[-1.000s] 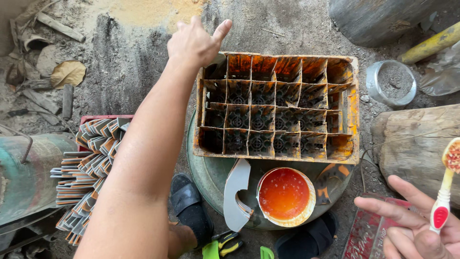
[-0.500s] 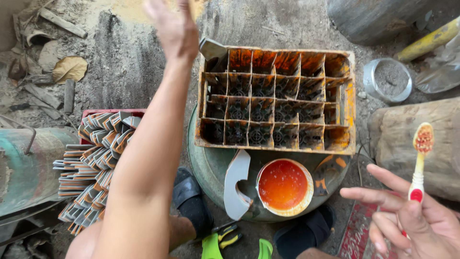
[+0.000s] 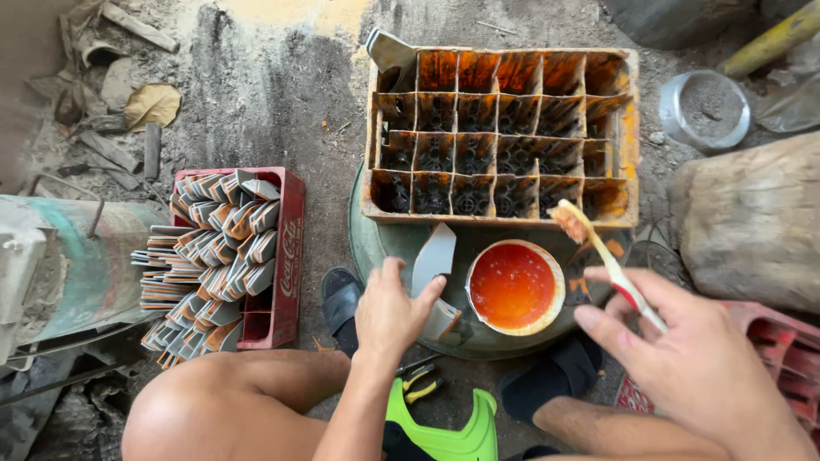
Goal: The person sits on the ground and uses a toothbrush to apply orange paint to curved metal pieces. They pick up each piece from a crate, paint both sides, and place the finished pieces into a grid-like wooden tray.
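Hands | left [image 3: 389, 312] grips card [image 3: 436, 282] | right [image 3: 683, 358] holds toothbrush [image 3: 598, 252]

Single head-worn view, looking steeply down from above a seated person's knees, close in. Ground fills the frame. Divided wooden tray [image 3: 504, 137] sits upper centre, red crate [image 3: 286, 256] left, both hands low in frame, feet at bottom. No second view to overlap.
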